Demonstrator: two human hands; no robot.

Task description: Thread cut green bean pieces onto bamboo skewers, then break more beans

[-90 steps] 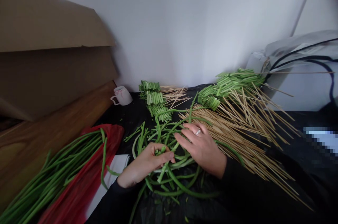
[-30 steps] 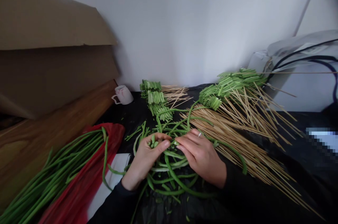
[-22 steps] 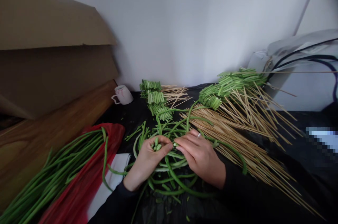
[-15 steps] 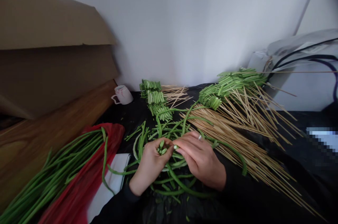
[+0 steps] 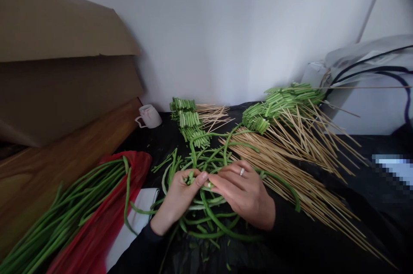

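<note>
My left hand (image 5: 180,194) is closed around several short green bean pieces (image 5: 189,178), their cut ends poking out by the thumb. Close against it, my right hand (image 5: 247,192), with a ring on one finger, pinches a green bean piece (image 5: 210,185) between thumb and fingertips. The two hands nearly touch at the fingertips. Beneath them lies a tangle of long green beans (image 5: 222,224) on a black plastic sheet (image 5: 190,257). Part of that pile is hidden by my hands.
Bamboo skewers (image 5: 290,175) fan out at right. Skewered bean bundles (image 5: 190,121) and a larger skewered bean stack (image 5: 290,100) lie near the wall. A red bag (image 5: 97,226) of long beans, a white mug (image 5: 150,116) and a cardboard box (image 5: 71,93) are on the left.
My left thumb has moved over the bean pieces and toward my right fingertips. My right hand has shifted slightly left, keeping its pinch.
</note>
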